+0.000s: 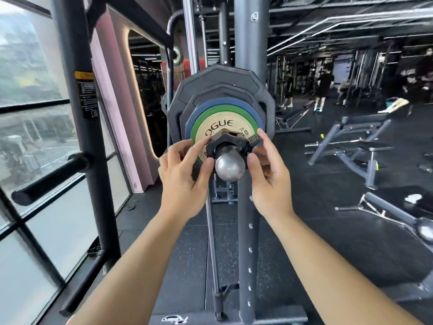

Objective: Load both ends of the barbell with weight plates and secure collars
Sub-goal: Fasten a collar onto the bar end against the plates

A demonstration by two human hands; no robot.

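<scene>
While each hand grips, ridged black collar, rounded steel sleeve

A grey rack upright rises mid-frame. At left a dark post carries a warning label and an empty peg, with windows behind. Benches stand on the black floor at right; blurred people stand beyond.

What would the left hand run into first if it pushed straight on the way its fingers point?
Probably the black collar on the barbell sleeve: the left hand already has its fingertips on the collar's near edge. Behind that sits the tan plate; depth is hard to judge.
</scene>
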